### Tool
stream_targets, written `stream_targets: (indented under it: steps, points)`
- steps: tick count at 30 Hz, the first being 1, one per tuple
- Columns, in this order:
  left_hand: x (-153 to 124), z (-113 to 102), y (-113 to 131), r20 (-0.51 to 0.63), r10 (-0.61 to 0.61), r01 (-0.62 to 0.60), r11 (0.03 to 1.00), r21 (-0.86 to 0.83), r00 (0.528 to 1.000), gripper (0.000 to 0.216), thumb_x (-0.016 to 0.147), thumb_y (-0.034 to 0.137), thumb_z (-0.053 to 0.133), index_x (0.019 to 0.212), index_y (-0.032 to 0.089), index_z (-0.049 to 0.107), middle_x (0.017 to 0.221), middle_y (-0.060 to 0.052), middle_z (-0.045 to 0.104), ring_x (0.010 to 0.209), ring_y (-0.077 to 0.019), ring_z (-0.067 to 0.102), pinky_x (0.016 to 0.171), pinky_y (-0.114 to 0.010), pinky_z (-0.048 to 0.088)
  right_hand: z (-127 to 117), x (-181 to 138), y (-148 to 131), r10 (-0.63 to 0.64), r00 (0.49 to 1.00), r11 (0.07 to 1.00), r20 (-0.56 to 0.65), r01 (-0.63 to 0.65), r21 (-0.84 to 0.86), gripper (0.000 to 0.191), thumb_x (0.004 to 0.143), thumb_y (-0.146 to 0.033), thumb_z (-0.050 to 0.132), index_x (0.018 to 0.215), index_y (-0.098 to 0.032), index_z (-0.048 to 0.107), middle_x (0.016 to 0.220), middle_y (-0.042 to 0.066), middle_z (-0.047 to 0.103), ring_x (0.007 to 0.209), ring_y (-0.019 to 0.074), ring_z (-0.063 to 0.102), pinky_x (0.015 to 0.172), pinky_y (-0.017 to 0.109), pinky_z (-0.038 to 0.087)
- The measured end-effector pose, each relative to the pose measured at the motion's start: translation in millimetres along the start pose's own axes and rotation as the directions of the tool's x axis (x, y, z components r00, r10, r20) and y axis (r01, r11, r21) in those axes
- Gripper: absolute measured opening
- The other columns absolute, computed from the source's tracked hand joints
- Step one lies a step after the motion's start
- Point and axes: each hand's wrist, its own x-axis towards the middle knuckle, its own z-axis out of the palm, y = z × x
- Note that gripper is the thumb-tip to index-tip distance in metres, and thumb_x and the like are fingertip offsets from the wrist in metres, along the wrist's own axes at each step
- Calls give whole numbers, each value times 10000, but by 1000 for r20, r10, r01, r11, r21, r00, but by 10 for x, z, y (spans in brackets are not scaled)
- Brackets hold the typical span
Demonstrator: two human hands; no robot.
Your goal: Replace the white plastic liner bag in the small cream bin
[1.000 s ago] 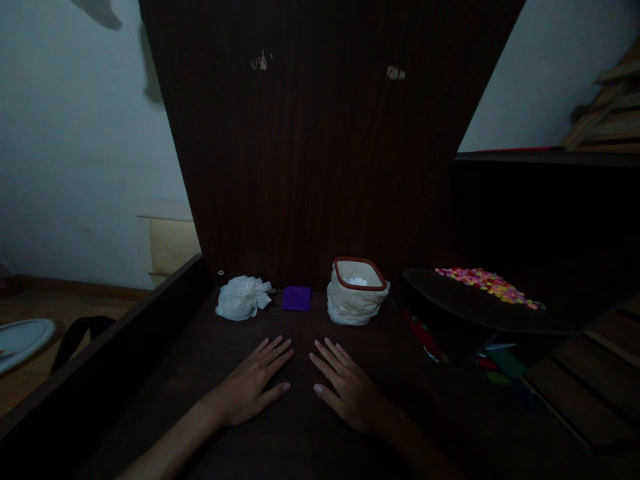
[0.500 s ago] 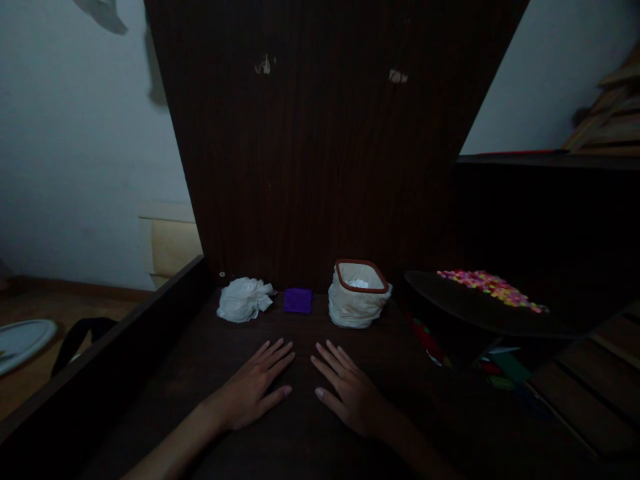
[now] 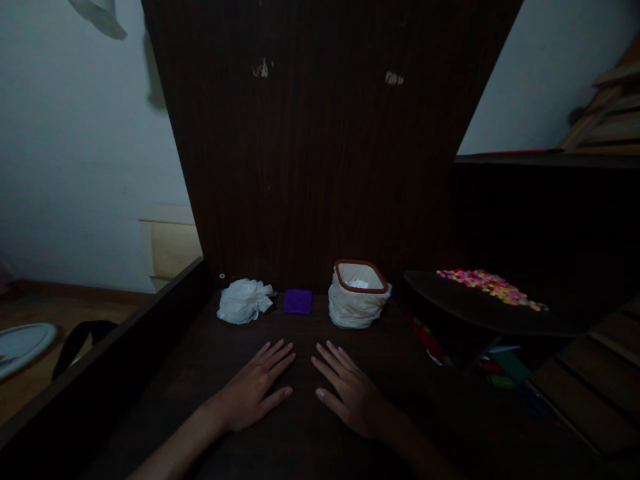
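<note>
Your left hand (image 3: 257,387) and right hand (image 3: 351,392) lie flat, fingers spread, holding nothing; the white bag (image 3: 243,303) beyond the left and purple square (image 3: 298,301) beyond the gap should be light, soft and edge-pinchable, while the lined bin (image 3: 356,311) beyond the right likely suits a hold at its rim (image 3: 367,291).

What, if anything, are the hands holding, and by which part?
Nothing is held: the left hand and right hand lie spread, palms down, on the dark surface.

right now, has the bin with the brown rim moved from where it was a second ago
No: the bin keeps the same gap to the dark side shelf; both shift slightly together in view, suggesting camera movement.
</note>
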Motion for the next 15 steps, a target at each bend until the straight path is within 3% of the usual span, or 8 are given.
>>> stream_targets:
  steps: [15]
  points:
    - [13, -8, 13, 25, -22, 23, 1000, -5, 999, 602, 1031, 509, 422, 1566, 249, 327, 1644, -85, 289, 1525, -324, 261, 1222, -604, 273, 14, 9, 9, 2, 1000, 1000, 15, -2, -27, 596, 1038, -479, 411, 1555, -184, 372, 1653, 93, 226, 1542, 311, 170, 1250, 560, 199]
